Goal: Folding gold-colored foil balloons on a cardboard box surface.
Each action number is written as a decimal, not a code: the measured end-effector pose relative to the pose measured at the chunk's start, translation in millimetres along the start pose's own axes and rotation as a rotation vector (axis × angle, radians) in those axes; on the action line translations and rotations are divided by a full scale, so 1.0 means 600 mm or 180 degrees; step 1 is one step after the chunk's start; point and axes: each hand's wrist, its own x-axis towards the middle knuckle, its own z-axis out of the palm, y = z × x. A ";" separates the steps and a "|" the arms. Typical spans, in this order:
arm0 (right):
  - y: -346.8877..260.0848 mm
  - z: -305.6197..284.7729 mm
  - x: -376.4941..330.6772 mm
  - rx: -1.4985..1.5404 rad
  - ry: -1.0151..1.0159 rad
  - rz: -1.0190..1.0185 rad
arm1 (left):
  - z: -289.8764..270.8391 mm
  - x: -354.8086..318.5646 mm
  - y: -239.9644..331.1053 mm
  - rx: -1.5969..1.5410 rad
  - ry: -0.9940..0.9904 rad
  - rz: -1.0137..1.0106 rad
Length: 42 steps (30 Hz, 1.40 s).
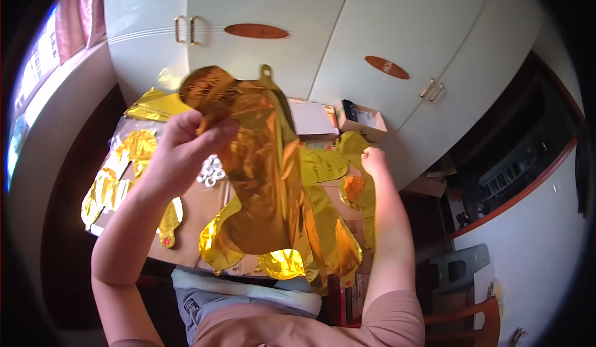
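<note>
The left hand [183, 151] is closed tight on the top of a big gold foil balloon [267, 179]. The balloon is flat, with no air in it, and it hangs down from the hand in front of the person — shiny, crinkled and orange-gold where the light hits it. A little loop sticks up at its top edge.

The right hand [374, 160] is farther out, curled into a loose fist. It rests on another gold foil balloon [354, 148] lying on the counter [198, 213]. Whether it grips that balloon cannot be told from here.

More flat gold balloons [118, 173] lie spread on the left part of the counter, well apart from the right hand. A small pile of white rings [211, 172] sits just beside the left hand. An open cardboard box [363, 120] stands at the far edge — close to the white cupboard doors [298, 11].
</note>
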 end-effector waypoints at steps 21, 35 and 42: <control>-0.270 -0.135 -0.417 0.3788 -0.0086 0.0069 | 0.087 -0.070 0.064 -0.1191 -0.0109 0.0770; -0.347 -0.109 -0.484 0.7186 -0.1118 0.1161 | 0.103 -0.405 -0.146 -0.1103 0.0527 0.0575; -0.280 -0.220 -0.447 0.5298 -0.0965 0.0172 | -0.029 -0.462 -0.209 -0.2518 -0.1122 -0.1763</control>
